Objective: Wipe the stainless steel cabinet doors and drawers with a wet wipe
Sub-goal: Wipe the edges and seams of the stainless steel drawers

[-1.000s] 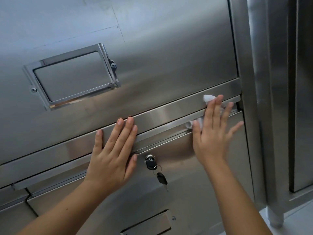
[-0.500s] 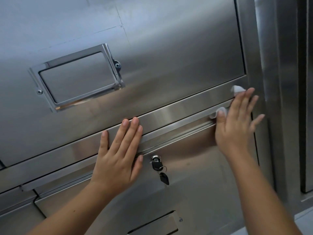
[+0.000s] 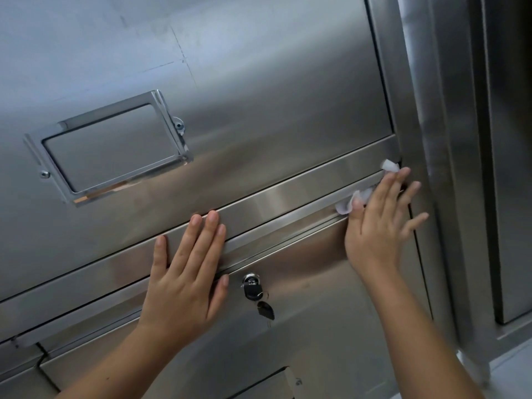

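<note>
A stainless steel cabinet fills the view. Its upper drawer front [image 3: 259,96] carries a chrome label frame [image 3: 109,148]. Below it runs a long handle strip [image 3: 288,197], then a lower drawer [image 3: 302,326] with a lock and hanging key [image 3: 253,286]. My right hand [image 3: 380,223] presses a white wet wipe [image 3: 349,203] flat against the right end of the strip, fingers straight and spread; bits of wipe show above and left of the fingers. My left hand [image 3: 187,272] rests flat, fingers straight, on the strip near the lock.
A vertical steel post [image 3: 417,139] stands just right of the drawers, and another steel panel [image 3: 512,168] lies beyond it. A second label frame [image 3: 267,384] peeks in at the bottom. Pale floor [image 3: 512,370] shows at the lower right.
My right hand slid the wipe rightward along the handle strip to its right end, near the post. My left hand stayed pressed on the strip.
</note>
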### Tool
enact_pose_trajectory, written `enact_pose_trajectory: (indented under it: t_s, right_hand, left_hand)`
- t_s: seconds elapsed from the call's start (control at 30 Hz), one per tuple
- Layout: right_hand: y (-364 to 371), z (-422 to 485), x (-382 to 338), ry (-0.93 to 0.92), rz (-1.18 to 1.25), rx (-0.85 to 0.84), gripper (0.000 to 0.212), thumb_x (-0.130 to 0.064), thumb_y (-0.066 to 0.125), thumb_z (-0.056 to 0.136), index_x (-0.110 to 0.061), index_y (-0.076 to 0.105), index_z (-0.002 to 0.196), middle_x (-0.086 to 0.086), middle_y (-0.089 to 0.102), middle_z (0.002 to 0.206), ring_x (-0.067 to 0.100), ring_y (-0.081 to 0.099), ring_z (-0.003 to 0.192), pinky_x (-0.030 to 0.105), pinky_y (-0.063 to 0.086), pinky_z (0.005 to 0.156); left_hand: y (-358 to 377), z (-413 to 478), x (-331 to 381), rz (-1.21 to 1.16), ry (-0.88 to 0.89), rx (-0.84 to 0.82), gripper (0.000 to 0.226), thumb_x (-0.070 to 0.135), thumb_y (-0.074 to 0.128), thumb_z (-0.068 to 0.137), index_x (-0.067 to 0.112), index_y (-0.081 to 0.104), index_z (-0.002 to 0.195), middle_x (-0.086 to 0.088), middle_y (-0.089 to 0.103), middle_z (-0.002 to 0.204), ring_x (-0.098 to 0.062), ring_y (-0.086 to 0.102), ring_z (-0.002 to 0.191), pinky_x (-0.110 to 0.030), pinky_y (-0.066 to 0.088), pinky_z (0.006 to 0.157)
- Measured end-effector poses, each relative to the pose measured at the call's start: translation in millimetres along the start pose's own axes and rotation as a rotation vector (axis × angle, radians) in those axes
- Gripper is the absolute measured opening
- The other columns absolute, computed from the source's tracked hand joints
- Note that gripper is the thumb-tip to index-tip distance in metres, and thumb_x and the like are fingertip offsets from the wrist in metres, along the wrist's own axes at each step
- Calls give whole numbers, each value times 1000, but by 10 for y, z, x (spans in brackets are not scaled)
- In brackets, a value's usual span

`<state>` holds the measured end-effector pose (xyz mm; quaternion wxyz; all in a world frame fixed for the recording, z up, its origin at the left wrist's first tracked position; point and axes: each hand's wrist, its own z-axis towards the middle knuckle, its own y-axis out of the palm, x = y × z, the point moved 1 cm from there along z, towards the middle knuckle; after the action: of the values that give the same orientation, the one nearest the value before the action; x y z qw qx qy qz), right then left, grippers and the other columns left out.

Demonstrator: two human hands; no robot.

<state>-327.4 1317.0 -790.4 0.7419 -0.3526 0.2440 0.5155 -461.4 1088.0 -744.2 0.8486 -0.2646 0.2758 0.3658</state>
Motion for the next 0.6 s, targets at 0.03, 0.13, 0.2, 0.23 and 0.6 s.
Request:
enact_pose_trajectory:
  t_s: [0.03,0.13,0.2,0.23,0.6]
  right_hand:
    - [1,-34,-22,-15,-3,-6,65,-49,4,91,-11,-13,141,4,-16,152,25,-15,141,55,-12,107]
    - [21,-154,-87,-71,-2,-33,65,-49,3,90,-11,-15,140,1,-21,148,18,-22,138,52,-17,106]
    - [18,-158,-109,-85,-6,-40,66,-50,5,90,-11,-15,140,1,-22,148,17,-23,137,52,-18,106]
    - [1,-104,-98,-75,-6,-29,65,-49,8,91,-12,-15,140,2,-21,149,17,-23,138,53,-17,106]
    - [53,-314,-271,-248,13,0,62,-43,17,94,-9,1,144,4,-4,152,24,-11,141,57,-10,105]
  left_hand:
    - [1,-2,1,-2,-2,0,60,34,32,92,8,24,146,-7,18,155,-22,16,143,-51,11,111]
    - [11,-3,4,5,-1,-1,62,34,33,92,8,23,147,-7,17,155,-22,15,143,-52,11,111]
    - [14,-5,-3,10,1,0,62,34,33,91,8,23,147,-7,17,155,-22,15,143,-52,11,111]
    - [11,-8,-7,12,1,0,62,34,33,91,8,24,146,-7,17,155,-22,15,143,-52,11,110]
    - [-12,7,6,12,-5,11,59,33,34,91,5,29,143,-7,18,154,-21,14,143,-51,12,110]
